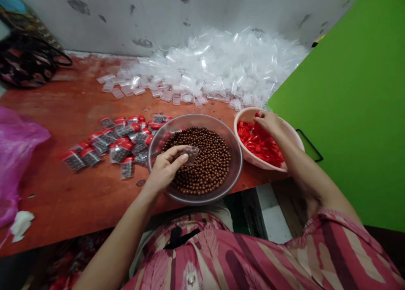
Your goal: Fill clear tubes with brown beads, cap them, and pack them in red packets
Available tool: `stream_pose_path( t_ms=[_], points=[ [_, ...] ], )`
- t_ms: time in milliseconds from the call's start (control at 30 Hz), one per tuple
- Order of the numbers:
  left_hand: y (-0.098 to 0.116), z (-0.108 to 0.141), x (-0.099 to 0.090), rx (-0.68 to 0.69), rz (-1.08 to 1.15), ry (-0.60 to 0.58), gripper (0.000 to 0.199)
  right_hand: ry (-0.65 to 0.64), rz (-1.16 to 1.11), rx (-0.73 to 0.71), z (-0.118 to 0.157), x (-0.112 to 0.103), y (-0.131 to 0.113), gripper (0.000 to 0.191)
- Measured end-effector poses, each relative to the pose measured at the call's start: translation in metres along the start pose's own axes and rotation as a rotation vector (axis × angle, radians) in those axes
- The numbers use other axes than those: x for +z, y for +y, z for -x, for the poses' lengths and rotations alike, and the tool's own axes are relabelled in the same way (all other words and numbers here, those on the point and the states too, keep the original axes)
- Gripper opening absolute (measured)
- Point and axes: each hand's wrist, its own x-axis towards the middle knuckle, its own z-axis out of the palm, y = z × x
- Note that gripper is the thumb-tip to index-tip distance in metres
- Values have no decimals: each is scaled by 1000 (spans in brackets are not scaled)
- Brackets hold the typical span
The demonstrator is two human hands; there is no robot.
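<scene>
My left hand [166, 165] pinches a small clear plastic case [191, 154] with brown balls showing in it, above the left part of a grey see-through bowl [236, 172]. Many shiny brown balls [209, 159] fill that bowl's middle. To the right, my right hand [268, 122] is over a pale pink basin [294, 144] of red caps [259, 144], its fingers closed on a red cap [257, 115]. Left of the bowl lie several filled cases with red caps [118, 151], loosely piled on the red-brown table [79, 201].
A big heap of empty clear cases [215, 66] lies along the wall at the back. A green panel [351, 104] stands at the right. Pink plastic [19, 151], white scrap [22, 224] and a dark patterned bag [27, 62] are at the left.
</scene>
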Motion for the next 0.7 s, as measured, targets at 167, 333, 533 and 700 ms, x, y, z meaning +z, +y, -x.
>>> stream_pose_path(
  t_ms=[167,333,533,700],
  points=[
    [1,3,1,-50,144,-95,39,124,-771,26,25,-23,-21,18],
    [7,7,2,-59,340,-206,32,-227,-1274,-98,92,-19,-95,27],
    [4,6,2,-40,506,-96,38,-426,-1290,-270,150,18,-158,30],
    [-1,4,1,-85,619,34,44,-181,-857,-718,156,18,-158,12]
  ],
)
